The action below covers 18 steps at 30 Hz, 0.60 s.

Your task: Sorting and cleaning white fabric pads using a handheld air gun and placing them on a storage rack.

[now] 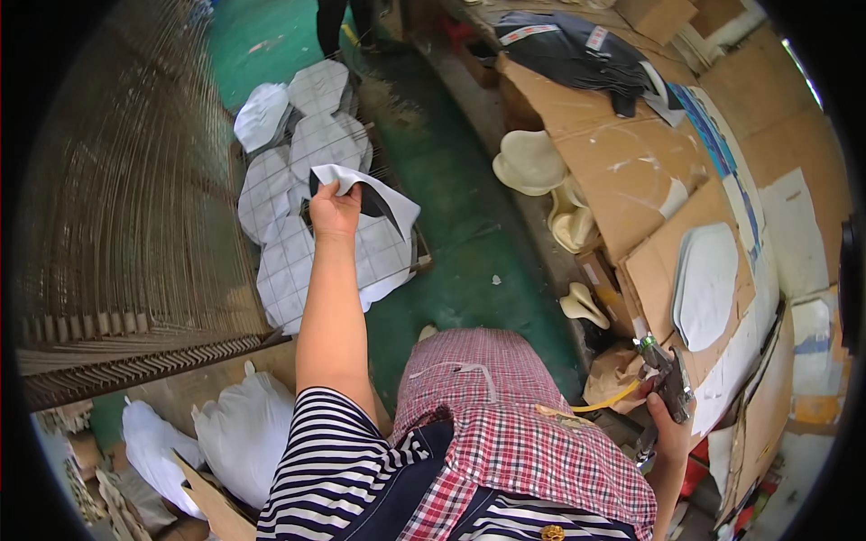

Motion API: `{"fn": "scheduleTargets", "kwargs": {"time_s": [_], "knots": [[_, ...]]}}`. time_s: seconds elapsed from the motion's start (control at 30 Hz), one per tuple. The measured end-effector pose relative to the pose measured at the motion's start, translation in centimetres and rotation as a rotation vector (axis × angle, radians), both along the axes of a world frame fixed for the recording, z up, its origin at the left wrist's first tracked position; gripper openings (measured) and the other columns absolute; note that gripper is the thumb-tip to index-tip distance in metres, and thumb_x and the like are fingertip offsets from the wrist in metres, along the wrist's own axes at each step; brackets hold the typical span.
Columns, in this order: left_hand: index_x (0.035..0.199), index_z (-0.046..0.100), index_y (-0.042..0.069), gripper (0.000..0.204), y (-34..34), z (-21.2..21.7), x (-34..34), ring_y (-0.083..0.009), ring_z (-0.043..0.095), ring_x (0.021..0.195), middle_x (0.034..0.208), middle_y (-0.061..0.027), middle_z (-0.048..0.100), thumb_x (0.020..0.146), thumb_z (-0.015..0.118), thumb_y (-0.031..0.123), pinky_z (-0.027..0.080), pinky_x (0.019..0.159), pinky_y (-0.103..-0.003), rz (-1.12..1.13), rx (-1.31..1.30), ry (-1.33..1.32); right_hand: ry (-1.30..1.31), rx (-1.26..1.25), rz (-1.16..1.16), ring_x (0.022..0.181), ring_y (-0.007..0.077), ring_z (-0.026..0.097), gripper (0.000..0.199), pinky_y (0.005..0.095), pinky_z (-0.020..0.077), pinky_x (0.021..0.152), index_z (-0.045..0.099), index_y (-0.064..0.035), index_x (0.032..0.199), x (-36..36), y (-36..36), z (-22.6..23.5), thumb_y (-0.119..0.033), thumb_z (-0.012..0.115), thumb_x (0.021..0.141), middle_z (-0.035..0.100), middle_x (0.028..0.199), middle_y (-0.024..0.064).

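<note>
My left hand (335, 209) reaches far forward and pinches the edge of a white sheet piece (390, 200) with a dark underside, which curls over my fingers. Below it, several white rounded pieces (325, 144) lie spread on a wire-mesh rack (420, 262). At the lower right, my right hand (669, 431) is wrapped round a metal spray gun (672, 386) with a yellow hose (606, 401) running from it. Beside the gun, a small stack of white oval pieces (706, 287) rests on the cardboard-covered bench (622, 153).
A tall stack of wire racks (117, 198) stands at the left, with stuffed white bags (242, 424) below it. Cream moulded shapes (530, 162) sit along the bench's edge. A dark garment (577, 56) lies on the far cardboard. Another person's legs (334, 22) show beyond the rack.
</note>
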<state>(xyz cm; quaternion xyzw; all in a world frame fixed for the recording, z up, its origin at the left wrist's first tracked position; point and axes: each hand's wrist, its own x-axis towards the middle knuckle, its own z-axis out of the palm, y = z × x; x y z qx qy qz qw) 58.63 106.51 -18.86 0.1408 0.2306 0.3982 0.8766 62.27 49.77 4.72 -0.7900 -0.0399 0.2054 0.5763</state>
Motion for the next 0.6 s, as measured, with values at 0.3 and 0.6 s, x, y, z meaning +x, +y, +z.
{"fn": "scheduleTargets", "kwargs": {"time_s": [0.3,0.6], "knots": [[0.133,0.041,0.006,0.051,0.3,-6.2,-20.8,-0.0308,0.046,0.121,0.131,-0.0127,0.047,0.082,0.046,0.000,0.039,0.100,-0.051,0.229,0.004,0.268,0.042,-0.067,0.252,0.086,0.0145,0.058,0.054,0.0296,0.0480,0.079,0.045,0.0015,0.129,1.5,4.7,-1.2,-0.002,0.065,0.079,0.059,0.093,0.0057],[0.110,0.050,0.006,0.033,-3.1,-18.9,-30.8,-0.0262,0.055,0.088,0.105,-0.0087,0.052,0.077,0.056,0.006,0.050,0.072,-0.042,0.274,-0.488,1.028,0.026,-0.067,0.240,0.088,0.0129,0.057,0.056,0.0266,0.0471,0.080,0.045,0.0005,0.130,1.3,3.4,-0.9,0.000,0.066,0.078,0.059,0.096,0.0049]]}}
